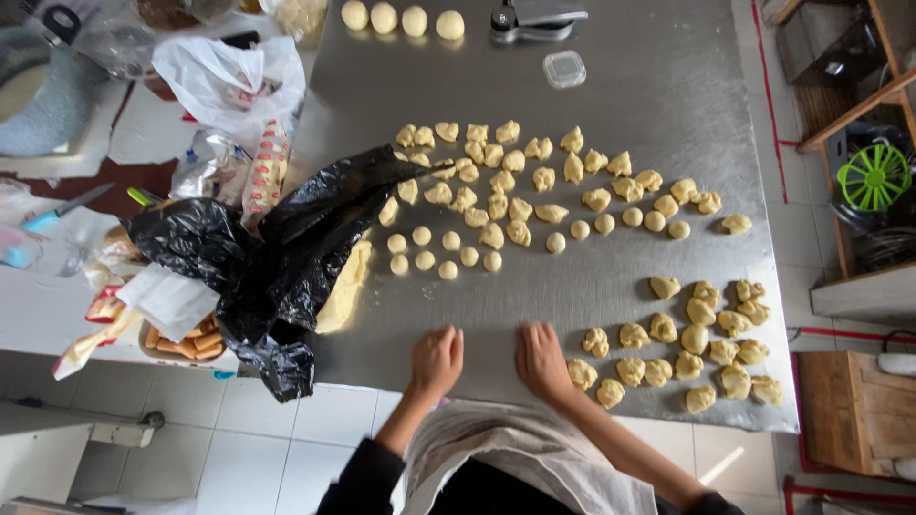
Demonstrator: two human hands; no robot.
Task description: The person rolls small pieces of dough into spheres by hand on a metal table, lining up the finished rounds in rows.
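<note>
Left hand [436, 360] and right hand [542, 362] pressed flat, palms down, on steel worktop [668, 105], apparently rolling dough beneath; contents hidden. Torn dough pieces [682, 355] clustered just right of right hand, within reach.

Landmark: table [620, 86]. Both hands rest palm-down on its near edge, left hand [436, 360] just left of right hand [543, 362]. Dough pieces [682, 348] lie right of the right hand. Further pieces [534, 181] lie mid-table, small balls [434, 250] near them. Bag [277, 248] overlaps the table's left edge. Four large balls [401, 19], a press [534, 19] and a lid [565, 69] sit at the far edge.
</note>
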